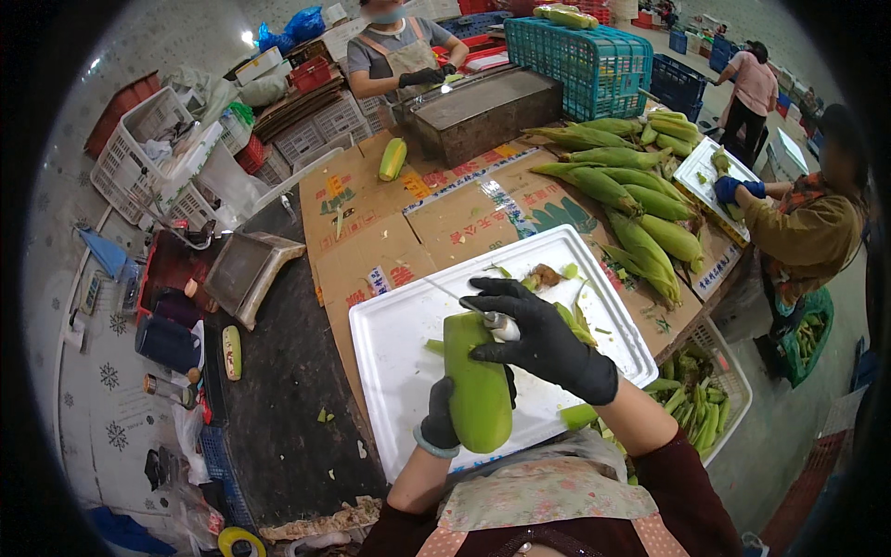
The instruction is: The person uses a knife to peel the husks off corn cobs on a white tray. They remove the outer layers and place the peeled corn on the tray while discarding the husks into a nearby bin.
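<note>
My left hand (438,418), in a black glove, grips a trimmed green ear of corn (480,397) from below, its husk still on. In my right hand (546,338), also black-gloved, is a small knife (502,326) with a white handle. Its thin blade points up and left, past the ear's far end, and my right thumb rests near that end. Both hands are over a white foam tray (393,383). Husk scraps and a brown tuft of corn silk (546,277) lie in it. A cut green piece (578,416) sits at the tray's near right edge.
Unhusked corn (598,188) is heaped on the cardboard-covered table (376,237). A crate of husks (738,397) stands low at right. Co-workers (807,188) (400,56) handle corn at right and across. A metal box (487,104) and teal crate (578,69) stand at the back.
</note>
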`<state>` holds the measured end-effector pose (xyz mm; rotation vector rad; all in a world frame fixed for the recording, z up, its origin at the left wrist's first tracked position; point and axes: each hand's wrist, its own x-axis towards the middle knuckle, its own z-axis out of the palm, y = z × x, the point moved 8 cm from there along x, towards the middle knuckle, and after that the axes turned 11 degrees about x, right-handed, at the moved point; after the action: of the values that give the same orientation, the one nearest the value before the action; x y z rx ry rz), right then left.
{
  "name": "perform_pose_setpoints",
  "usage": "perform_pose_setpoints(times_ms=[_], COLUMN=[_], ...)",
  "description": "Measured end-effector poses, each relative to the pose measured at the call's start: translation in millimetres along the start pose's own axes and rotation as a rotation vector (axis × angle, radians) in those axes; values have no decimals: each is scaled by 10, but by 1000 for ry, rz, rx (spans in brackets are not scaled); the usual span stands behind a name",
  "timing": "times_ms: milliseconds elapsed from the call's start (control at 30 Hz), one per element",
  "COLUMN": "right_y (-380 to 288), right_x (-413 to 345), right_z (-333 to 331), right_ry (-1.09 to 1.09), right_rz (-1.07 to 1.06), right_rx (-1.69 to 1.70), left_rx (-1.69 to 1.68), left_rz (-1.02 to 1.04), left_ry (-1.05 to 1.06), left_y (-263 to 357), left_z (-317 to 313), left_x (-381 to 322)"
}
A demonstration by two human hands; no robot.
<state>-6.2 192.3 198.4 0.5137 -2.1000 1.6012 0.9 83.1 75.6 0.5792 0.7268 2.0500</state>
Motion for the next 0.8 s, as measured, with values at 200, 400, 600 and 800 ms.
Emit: perform_pose_setpoints(times_ms=[200, 400, 600, 800], right_y=[76, 93, 240, 186], right_x=[61, -187, -234, 12], right_z=[90, 96, 33, 205], right_ry=[11, -61, 173, 74], right_rz=[-100, 32, 356, 415], right_rx=[-93, 124, 527, 141], left_rx=[-85, 15, -4, 165], left_rz=[-51, 6, -103, -9], left_ry=[108, 271, 95, 462], left_y=[-121, -110, -116, -73], left_z=[-130, -309, -54, -186], left_x=[-70, 31, 213, 166])
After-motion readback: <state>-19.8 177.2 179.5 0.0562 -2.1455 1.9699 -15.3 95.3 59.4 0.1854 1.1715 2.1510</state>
